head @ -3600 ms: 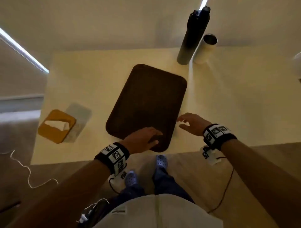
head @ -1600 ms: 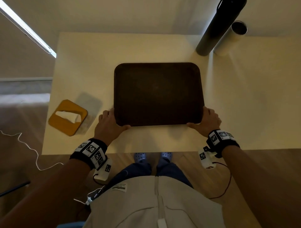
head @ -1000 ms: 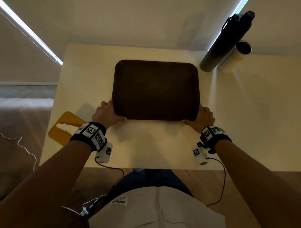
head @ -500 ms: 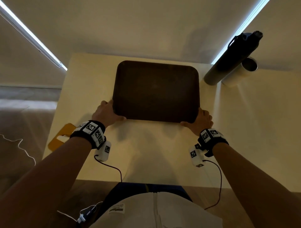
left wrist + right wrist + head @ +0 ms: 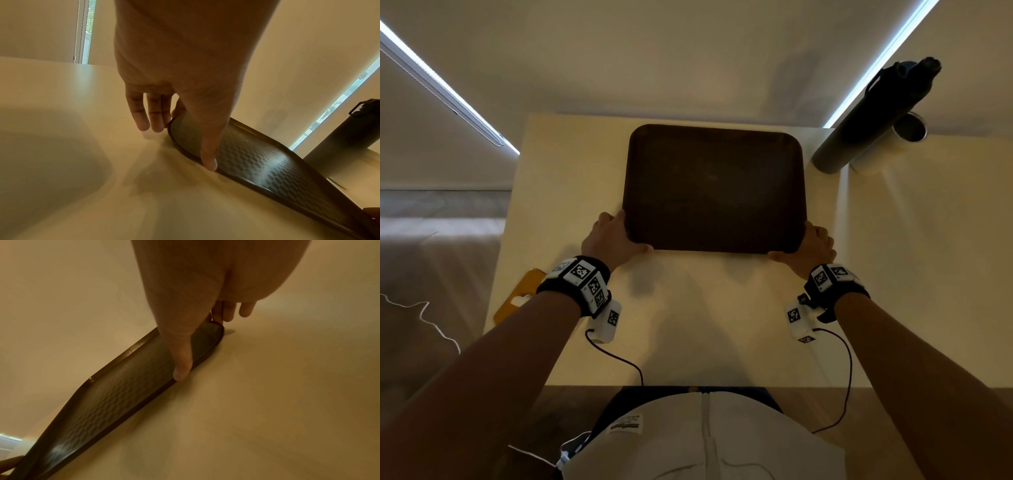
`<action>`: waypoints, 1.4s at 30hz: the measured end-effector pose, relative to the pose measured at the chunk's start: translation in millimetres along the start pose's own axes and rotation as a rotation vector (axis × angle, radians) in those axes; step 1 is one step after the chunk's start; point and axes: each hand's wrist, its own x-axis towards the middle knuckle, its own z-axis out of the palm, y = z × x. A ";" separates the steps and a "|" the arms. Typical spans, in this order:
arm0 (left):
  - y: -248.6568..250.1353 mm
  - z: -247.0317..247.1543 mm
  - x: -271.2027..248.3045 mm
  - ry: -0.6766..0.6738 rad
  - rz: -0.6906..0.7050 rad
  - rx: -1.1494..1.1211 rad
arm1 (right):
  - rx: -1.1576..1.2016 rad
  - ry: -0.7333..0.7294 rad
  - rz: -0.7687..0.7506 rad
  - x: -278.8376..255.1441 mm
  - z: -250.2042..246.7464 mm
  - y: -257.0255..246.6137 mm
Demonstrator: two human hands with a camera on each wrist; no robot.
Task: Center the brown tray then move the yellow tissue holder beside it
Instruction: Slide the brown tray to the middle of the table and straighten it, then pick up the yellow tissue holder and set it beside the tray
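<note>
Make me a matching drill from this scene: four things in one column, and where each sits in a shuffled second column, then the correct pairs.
Things:
1. brown tray
2. yellow tissue holder
3. dark bottle
4. left hand

Places:
A. at the table's left edge, partly hidden by the left wrist
B. at the tray's near left corner, thumb over the rim
C. flat in the middle of the table, a hand at each near corner
D. upright at the far right, next to a light cylinder

Pairs: 1-C, 2-A, 3-D, 4-B
</note>
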 end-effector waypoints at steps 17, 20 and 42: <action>-3.3 3.4 -1.1 -0.001 0.021 0.064 | -0.005 -0.011 -0.018 -3.1 -1.4 1.8; 0.0 -1.5 -8.4 0.008 0.060 0.088 | -0.044 -0.027 -0.025 -3.2 -7.8 2.1; -209.5 -50.5 -158.9 0.061 0.272 -0.191 | 0.036 -0.538 -0.975 -179.8 92.6 -226.8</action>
